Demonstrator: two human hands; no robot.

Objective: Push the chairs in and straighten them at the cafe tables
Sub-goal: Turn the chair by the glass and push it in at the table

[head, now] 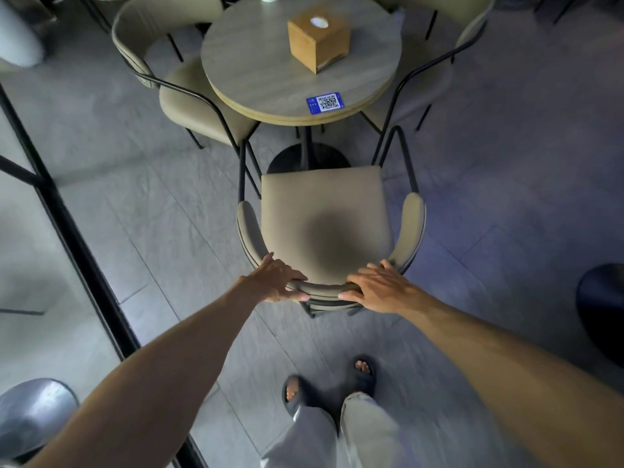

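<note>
A beige padded chair with a black metal frame stands in front of me, its seat facing a round grey cafe table. The seat's front edge lies just short of the table's rim. My left hand grips the curved backrest on its left part. My right hand grips the same backrest on its right part. Two more beige chairs flank the table: the left chair has its seat partly under the tabletop, and the right chair sits close against the rim.
A wooden tissue box and a blue QR sticker sit on the table. A black-framed glass partition runs along the left. The table's black base is under the top. A dark round base lies at the right edge.
</note>
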